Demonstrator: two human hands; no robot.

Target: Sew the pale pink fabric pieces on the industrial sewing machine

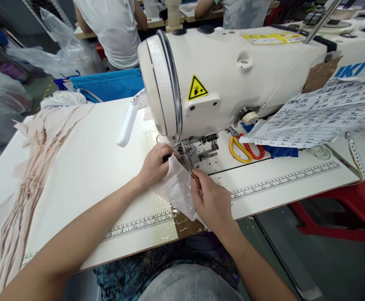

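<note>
Bench (88, 154): room left to pink strips (33, 177) | front edge near fabric (177, 190), sheer, pale, wrinkled | left fingers (162, 149) touching it, grip unclear | right fingers (197, 196) grasping tweezers (195, 177)

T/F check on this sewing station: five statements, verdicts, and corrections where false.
1. The right hand grips a slim metal tool. True.

2. The left hand holds the yellow scissor handle. False: the left hand is at the translucent fabric; the yellow scissor handle lies apart, farther right.

3. The warning triangle on the sewing machine is red. False: the warning triangle is yellow.

4. Gathered pale pink fabric lies along the picture's left. True.

5. The red stool is at the picture's left. False: it is at the right.
</note>
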